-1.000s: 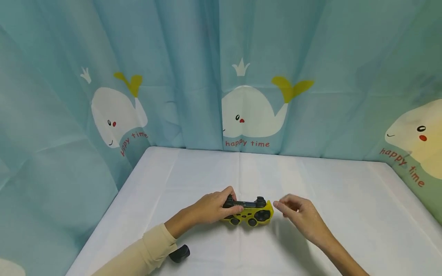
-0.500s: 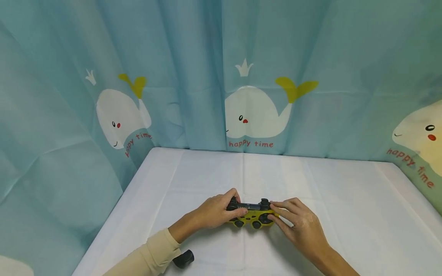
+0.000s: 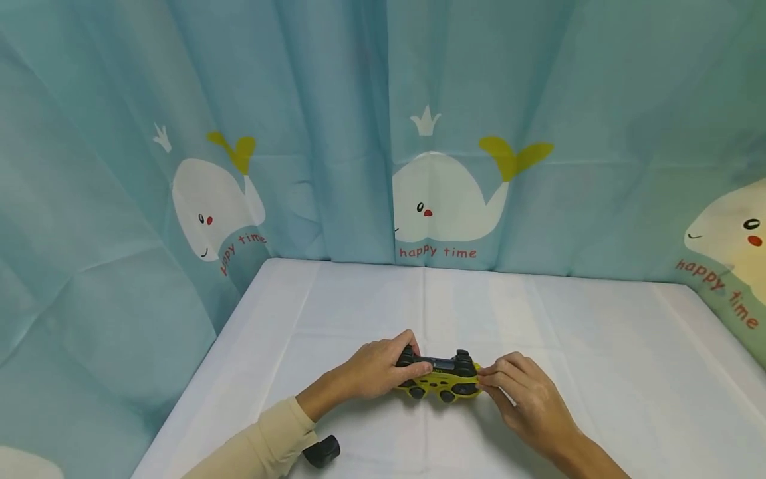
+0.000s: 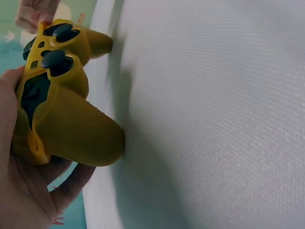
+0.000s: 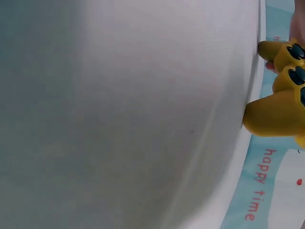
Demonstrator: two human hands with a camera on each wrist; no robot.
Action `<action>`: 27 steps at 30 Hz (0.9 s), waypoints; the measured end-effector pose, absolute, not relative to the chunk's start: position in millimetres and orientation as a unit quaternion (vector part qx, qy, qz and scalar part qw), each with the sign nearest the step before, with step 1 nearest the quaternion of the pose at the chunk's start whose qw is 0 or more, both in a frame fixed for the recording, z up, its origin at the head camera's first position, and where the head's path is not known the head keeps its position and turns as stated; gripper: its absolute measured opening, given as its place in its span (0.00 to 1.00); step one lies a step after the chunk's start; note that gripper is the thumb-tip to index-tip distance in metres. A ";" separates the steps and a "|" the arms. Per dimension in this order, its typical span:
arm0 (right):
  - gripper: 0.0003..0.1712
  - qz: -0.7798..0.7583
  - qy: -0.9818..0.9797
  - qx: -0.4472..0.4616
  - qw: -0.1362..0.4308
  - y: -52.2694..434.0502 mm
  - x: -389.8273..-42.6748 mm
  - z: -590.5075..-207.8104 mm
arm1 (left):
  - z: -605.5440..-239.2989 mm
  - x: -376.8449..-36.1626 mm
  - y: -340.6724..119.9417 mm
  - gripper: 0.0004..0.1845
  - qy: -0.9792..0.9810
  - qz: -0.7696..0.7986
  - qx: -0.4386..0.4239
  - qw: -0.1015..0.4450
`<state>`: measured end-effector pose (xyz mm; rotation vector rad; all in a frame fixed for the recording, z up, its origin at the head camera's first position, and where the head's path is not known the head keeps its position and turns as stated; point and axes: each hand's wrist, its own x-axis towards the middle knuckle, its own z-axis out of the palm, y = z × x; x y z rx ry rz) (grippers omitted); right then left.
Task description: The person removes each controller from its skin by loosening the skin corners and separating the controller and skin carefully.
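Observation:
A black game controller [image 3: 439, 380] in a yellow silicone cover lies on the white table [image 3: 598, 346]. My left hand [image 3: 383, 367] grips its left end, with the thumb on top and the fingers curled behind. My right hand [image 3: 499, 380] pinches the yellow cover at the right end. In the left wrist view the controller [image 4: 57, 105] rests in my left palm [image 4: 19, 191], and the right fingertips [image 4: 33, 12] nip the cover's far edge. The right wrist view shows only the yellow grips [image 5: 281, 112] resting on the cloth.
A blue curtain [image 3: 335, 133] printed with white whales hangs close behind and on both sides of the table. A small black object [image 3: 322, 451] sits by my left sleeve [image 3: 257, 446]. The table's left edge [image 3: 203, 372] is near my left forearm.
My right hand came in from the right, first laid its fingers over the controller's right side, then drew back to pinch the cover's right edge. The left hand has kept its grip.

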<state>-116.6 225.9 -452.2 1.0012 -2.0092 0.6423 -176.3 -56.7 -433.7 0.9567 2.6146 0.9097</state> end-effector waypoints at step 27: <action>0.12 0.244 -0.895 0.323 0.189 235.4 -98.6 -450.7 | -431.4 -176.3 -58.4 0.24 0.886 0.320 0.310 0.126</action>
